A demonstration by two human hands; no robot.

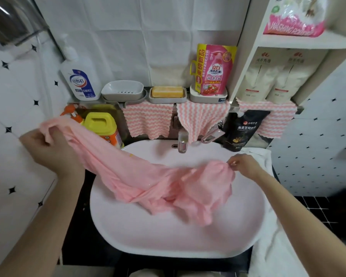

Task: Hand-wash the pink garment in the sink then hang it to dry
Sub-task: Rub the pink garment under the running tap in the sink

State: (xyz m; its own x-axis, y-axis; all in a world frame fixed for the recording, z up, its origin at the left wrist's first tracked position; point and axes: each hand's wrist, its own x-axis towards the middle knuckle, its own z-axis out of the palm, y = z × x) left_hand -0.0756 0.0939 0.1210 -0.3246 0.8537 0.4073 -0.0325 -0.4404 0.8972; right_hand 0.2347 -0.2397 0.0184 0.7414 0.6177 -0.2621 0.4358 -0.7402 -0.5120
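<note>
My left hand [48, 148] grips one end of the pink garment [148, 180], raised beside the yellow-capped bottle [102, 126]. My right hand [243, 164] pinches the other end. The garment's middle sags over the sink [168, 242], below the faucet [182, 141].

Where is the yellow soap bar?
In the head view, the yellow soap bar lies in a grey dish behind the sink, left of the pink detergent pouch and right of the empty soap dish.
</note>
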